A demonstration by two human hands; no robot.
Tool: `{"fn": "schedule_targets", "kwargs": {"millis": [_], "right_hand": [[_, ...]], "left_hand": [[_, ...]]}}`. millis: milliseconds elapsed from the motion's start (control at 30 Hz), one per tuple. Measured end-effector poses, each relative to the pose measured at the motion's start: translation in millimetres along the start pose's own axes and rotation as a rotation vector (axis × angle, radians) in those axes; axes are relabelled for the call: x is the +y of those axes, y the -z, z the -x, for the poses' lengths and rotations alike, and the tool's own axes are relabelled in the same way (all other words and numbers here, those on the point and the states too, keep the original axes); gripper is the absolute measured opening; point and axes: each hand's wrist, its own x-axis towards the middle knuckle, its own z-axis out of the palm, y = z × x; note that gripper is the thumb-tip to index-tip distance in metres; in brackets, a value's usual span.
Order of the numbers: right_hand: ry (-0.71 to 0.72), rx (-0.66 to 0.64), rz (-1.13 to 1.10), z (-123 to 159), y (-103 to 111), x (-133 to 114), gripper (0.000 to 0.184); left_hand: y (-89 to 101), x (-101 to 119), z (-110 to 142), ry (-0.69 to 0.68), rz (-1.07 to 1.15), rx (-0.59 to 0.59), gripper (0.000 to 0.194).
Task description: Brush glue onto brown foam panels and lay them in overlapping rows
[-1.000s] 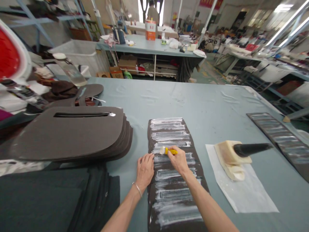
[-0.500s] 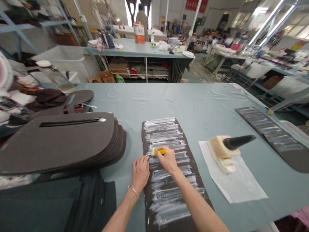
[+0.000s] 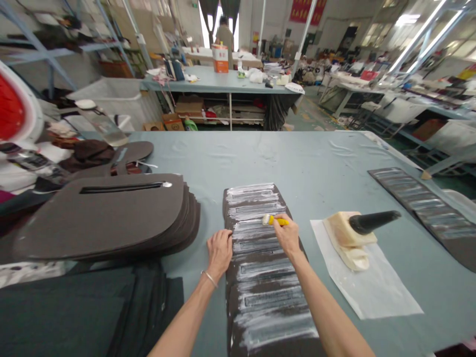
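Observation:
My right hand [image 3: 287, 235] is closed round a small brush [image 3: 277, 220] with a yellow handle; its pale bristles touch the dark panels [image 3: 266, 255] in front of me. These panels lie overlapped in a long strip, with wet-looking white streaks around several narrow slots. At the strip's left edge my left hand [image 3: 220, 251] lies flat, fingers stretched out and fingertips on the edge, holding nothing. To the right, a cream block-shaped container [image 3: 349, 229] with a black cone-shaped piece [image 3: 374, 221] sits on a white sheet [image 3: 379, 292].
Left of the strip is a stack of dark rounded panels [image 3: 130, 213], the top one with a zipped slot. Folded dark cloth [image 3: 74, 302] lies nearer me. Another streaked strip [image 3: 424, 208] rests at the right edge. A person [image 3: 224, 37] stands far back behind another table [image 3: 208, 84].
My right hand has moved the brush rightward and slightly away from me across the strip. My left hand stays by the left edge. The view has shifted a little.

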Motion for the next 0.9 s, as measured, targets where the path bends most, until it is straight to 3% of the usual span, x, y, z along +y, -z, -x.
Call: {"fn": "schedule_targets", "kwargs": {"millis": [100, 233, 300, 367, 433, 533, 667, 733, 833, 900], "right_hand": [[0.051, -0.062, -0.026, -3, -13, -3, 0.025], [-0.117, 0.051, 0.146, -23, 18, 40, 0.025], [-0.117, 0.084, 0.205, -28, 31, 54, 0.026], [-0.073, 0.021, 0.17, -29, 35, 57, 0.027], [-0.066, -0.032, 0.13, -26, 32, 54, 0.027], [-0.068, 0.024, 0.17, -23, 26, 49, 0.027], [-0.083, -0.032, 0.161, -27, 27, 52, 0.028], [-0.089, 0.033, 0.24, -29, 28, 50, 0.027], [-0.036, 0.093, 0.242, -25, 15, 25, 0.026], [0.023, 0.008, 0.102, -12, -9, -8, 0.025]], "left_hand": [[0.0, -3, -6, -0.084, -0.015, -0.018, 0.027], [-1.3, -4, -2, -0.091, -0.027, -0.022, 0.028], [-1.8, -2, -1, -0.086, -0.026, -0.022, 0.027], [-2.2, -2, 0, -0.081, -0.027, -0.021, 0.027], [-2.5, -1, -1, -0.079, -0.029, -0.021, 0.027], [-2.6, -1, -1, -0.076, -0.033, -0.015, 0.027], [-2.4, -1, -1, -0.064, -0.033, -0.001, 0.027], [-2.5, -1, -1, -0.057, -0.032, 0.005, 0.027], [-3.4, -1, 0, -0.044, -0.031, 0.011, 0.027], [-4.2, -1, -1, -0.034, -0.032, 0.016, 0.028]]}}
